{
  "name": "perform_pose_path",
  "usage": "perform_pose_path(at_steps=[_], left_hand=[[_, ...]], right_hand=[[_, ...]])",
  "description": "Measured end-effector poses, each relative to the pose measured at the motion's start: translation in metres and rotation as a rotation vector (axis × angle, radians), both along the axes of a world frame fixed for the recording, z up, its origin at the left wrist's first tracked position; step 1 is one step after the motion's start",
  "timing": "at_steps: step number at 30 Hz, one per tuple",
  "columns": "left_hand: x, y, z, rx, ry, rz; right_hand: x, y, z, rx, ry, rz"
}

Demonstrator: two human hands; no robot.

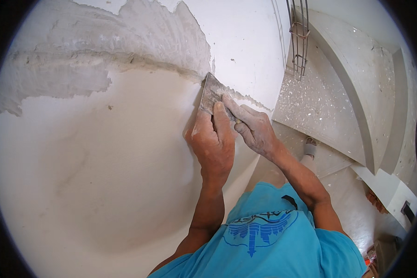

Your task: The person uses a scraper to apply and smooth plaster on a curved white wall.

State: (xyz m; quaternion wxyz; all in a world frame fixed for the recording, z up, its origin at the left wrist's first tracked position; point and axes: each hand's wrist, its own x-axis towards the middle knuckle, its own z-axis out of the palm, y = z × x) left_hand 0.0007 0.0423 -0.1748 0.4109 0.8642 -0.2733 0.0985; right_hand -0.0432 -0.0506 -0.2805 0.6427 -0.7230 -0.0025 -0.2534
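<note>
Both my hands are on a flat metal scraper [211, 89], its blade smeared with grey plaster and held against the wall [120, 162]. My left hand [213, 141] grips the blade's near side, thumb pressed on its face. My right hand [255, 127] is closed round the handle end, its index finger stretched along the blade; the handle itself is mostly hidden. The blade's upper corner meets the right end of a rough grey plaster band [157, 34]. From the blade a thin ragged line of plaster [250, 98] runs right toward the wall's edge.
Curved concrete steps [356, 83] spattered with white flecks rise at the right. Tied steel reinforcing bars [300, 46] stand beside the wall's edge. My sandalled foot [310, 147] is on the floor below. A white ledge [384, 190] and clutter lie at the lower right.
</note>
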Motion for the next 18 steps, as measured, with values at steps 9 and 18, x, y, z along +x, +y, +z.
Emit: perform_pose_path(at_steps=[9,18], left_hand=[[0.002,-0.007,-0.010,0.088,-0.099,0.085],[0.014,-0.019,-0.017,0.083,-0.158,0.056]], right_hand=[[0.017,-0.001,-0.018,-0.033,-0.118,-0.014],[0.027,-0.012,-0.012,-0.019,-0.104,-0.045]])
